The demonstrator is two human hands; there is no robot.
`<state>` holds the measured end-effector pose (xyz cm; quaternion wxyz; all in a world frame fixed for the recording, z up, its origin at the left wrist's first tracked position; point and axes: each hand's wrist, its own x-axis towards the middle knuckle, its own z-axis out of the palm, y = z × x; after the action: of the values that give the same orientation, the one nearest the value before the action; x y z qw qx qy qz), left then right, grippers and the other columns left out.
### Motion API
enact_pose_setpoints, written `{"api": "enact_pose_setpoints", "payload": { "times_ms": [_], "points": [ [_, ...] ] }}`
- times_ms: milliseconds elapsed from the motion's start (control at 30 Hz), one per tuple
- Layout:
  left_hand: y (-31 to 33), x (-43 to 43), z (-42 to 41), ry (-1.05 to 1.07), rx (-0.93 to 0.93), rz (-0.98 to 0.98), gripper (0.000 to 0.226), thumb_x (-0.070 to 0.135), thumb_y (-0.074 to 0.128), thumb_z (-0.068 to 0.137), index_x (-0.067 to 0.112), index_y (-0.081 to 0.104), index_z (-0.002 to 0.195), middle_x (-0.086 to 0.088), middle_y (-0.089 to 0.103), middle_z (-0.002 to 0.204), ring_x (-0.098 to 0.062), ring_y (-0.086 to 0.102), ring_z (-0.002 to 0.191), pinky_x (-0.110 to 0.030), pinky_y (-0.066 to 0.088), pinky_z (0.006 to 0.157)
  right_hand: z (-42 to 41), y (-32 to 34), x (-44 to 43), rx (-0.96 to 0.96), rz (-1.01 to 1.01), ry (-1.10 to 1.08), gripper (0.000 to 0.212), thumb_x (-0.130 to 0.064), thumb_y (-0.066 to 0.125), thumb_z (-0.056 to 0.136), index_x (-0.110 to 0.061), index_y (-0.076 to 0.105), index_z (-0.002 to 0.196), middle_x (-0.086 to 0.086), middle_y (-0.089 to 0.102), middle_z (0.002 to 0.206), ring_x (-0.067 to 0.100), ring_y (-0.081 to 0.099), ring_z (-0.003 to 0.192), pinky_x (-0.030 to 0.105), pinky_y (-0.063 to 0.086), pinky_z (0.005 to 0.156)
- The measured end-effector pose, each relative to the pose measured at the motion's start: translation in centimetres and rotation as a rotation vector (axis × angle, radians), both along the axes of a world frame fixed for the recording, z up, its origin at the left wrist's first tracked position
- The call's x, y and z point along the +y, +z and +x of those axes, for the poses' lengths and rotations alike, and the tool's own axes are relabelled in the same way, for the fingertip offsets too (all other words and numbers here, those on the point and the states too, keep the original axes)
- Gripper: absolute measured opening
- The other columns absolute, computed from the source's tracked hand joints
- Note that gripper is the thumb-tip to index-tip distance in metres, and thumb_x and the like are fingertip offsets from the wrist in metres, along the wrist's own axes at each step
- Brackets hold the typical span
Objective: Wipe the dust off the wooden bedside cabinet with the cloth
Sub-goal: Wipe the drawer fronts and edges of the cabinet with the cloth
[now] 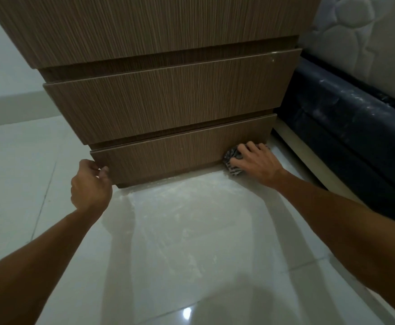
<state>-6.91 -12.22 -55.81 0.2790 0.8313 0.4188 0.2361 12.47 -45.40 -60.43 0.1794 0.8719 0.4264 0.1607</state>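
1. The brown wood-grain bedside cabinet (168, 102), with three stacked drawer fronts, stands on the glossy pale tiled floor (191, 242) and fills the view from 10 to 1 o'clock.
2. The right hand (252, 160) lies at 3 o'clock of the bottom drawer front (168, 156). Its fingers are spread and curled down over the crumpled grey patterned cloth (232, 161), pressing it at the drawer's lower right corner, where cabinet meets floor.
3. The left hand (91, 184) is at 9 o'clock of that drawer, loosely curled, fingertips touching its left edge. It holds nothing.
4. Pale dust streaks lie on the floor just before the plinth.
5. A dark blue bed base (346, 127) and a white quilted mattress (360, 43) stand at 2 o'clock, close beside the cabinet.
6. Judgement: the cloth is soft and light. It is best bunched under the palm. The cabinet is stiff and heavy, and the drawer may slide, so bracing its edge appears prudent.
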Motion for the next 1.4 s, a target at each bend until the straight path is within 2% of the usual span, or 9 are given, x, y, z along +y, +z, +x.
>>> {"api": "enact_pose_setpoints", "payload": {
  "times_ms": [167, 333, 467, 567, 633, 800, 967, 1067, 1400],
  "points": [
    [-0.2, -0.2, 0.1, 0.001, 0.012, 0.002, 0.026, 0.019, 0.053, 0.096, 0.002, 0.051, 0.116, -0.021, 0.063, 0.113, -0.040, 0.058, 0.104, -0.042, 0.040, 0.076, 0.4, -0.8, -2.3, 0.093, 0.107, -0.287, 0.050, -0.022, 0.069, 0.082, -0.023, 0.045, 0.126, 0.017, 0.039, 0.126, 0.037, 0.042, 0.110, 0.051, 0.045, 0.086],
    [0.0, 0.0, 0.1, -0.004, 0.036, -0.019, 0.026, 0.020, 0.052, 0.096, 0.003, 0.051, 0.115, -0.021, 0.063, 0.113, -0.041, 0.058, 0.103, -0.042, 0.039, 0.075, -0.6, -1.7, -3.3, 0.255, 0.399, -0.858, 0.057, -0.025, 0.072, 0.083, -0.020, 0.041, 0.131, 0.018, 0.035, 0.132, 0.038, 0.043, 0.115, 0.048, 0.049, 0.085],
    [-0.1, 0.5, 0.2, -0.021, 0.046, -0.031, 0.025, 0.022, 0.053, 0.096, 0.004, 0.051, 0.113, -0.021, 0.063, 0.109, -0.040, 0.058, 0.098, -0.044, 0.042, 0.074, -0.8, -1.4, -3.2, 0.449, 0.956, -1.095, 0.066, -0.024, 0.075, 0.081, -0.017, 0.039, 0.135, 0.022, 0.040, 0.134, 0.039, 0.050, 0.111, 0.047, 0.049, 0.084],
    [-0.1, 0.9, 0.1, -0.018, 0.048, -0.044, 0.024, 0.025, 0.054, 0.095, 0.006, 0.052, 0.110, -0.019, 0.063, 0.105, -0.033, 0.055, 0.088, -0.044, 0.044, 0.073, -0.8, -1.5, -2.3, 0.679, 1.590, -1.101, 0.048, -0.011, 0.064, 0.088, -0.018, 0.046, 0.132, 0.013, 0.055, 0.124, 0.019, 0.058, 0.082, 0.025, 0.047, 0.061],
    [-0.1, 1.2, 0.1, -0.035, 0.056, -0.041, 0.024, 0.026, 0.055, 0.094, 0.007, 0.053, 0.107, -0.018, 0.064, 0.102, -0.032, 0.055, 0.086, -0.044, 0.045, 0.072, -0.9, -1.7, -1.2, 0.815, 1.930, -1.070, 0.046, -0.008, 0.059, 0.091, -0.019, 0.047, 0.134, 0.007, 0.061, 0.119, 0.014, 0.061, 0.077, 0.022, 0.046, 0.054],
    [0.5, 1.9, 0.0, -0.085, 0.084, -0.028, 0.025, 0.026, 0.056, 0.093, 0.005, 0.055, 0.107, -0.016, 0.064, 0.101, -0.028, 0.053, 0.084, -0.041, 0.042, 0.069, -1.6, -2.4, 2.3, 1.261, 2.457, -0.927, 0.057, 0.004, 0.053, 0.088, -0.021, 0.047, 0.139, 0.011, 0.063, 0.124, 0.031, 0.069, 0.098, 0.052, 0.056, 0.085],
    [0.5, 2.6, 0.0, -0.129, 0.078, -0.041, 0.024, 0.026, 0.057, 0.093, 0.006, 0.056, 0.105, -0.015, 0.065, 0.102, -0.030, 0.057, 0.089, -0.039, 0.044, 0.072, -2.6, -2.8, 7.1, 1.676, 2.596, -0.748, 0.044, -0.047, 0.048, 0.094, -0.016, 0.056, 0.123, 0.018, 0.063, 0.119, 0.039, 0.061, 0.111, 0.064, 0.044, 0.096],
    [0.2, 2.8, -0.1, -0.139, 0.057, -0.047, 0.024, 0.025, 0.057, 0.093, 0.005, 0.057, 0.106, -0.015, 0.066, 0.102, -0.032, 0.060, 0.094, -0.038, 0.044, 0.073, -3.8, -2.5, 9.6, 1.726, 2.644, -0.685, 0.034, -0.043, 0.045, 0.098, -0.015, 0.059, 0.111, 0.019, 0.063, 0.119, 0.038, 0.060, 0.111, 0.060, 0.047, 0.095],
    [0.2, 3.5, -0.3, -0.173, 0.027, -0.083, 0.022, 0.026, 0.057, 0.093, 0.008, 0.058, 0.104, -0.012, 0.066, 0.099, -0.029, 0.061, 0.092, -0.037, 0.047, 0.075, -8.7, -3.2, 17.2, 1.757, 2.641, -0.805, 0.039, -0.008, 0.044, 0.095, -0.007, 0.050, 0.134, 0.020, 0.061, 0.125, 0.033, 0.063, 0.095, 0.048, 0.053, 0.075]
  ]
}}
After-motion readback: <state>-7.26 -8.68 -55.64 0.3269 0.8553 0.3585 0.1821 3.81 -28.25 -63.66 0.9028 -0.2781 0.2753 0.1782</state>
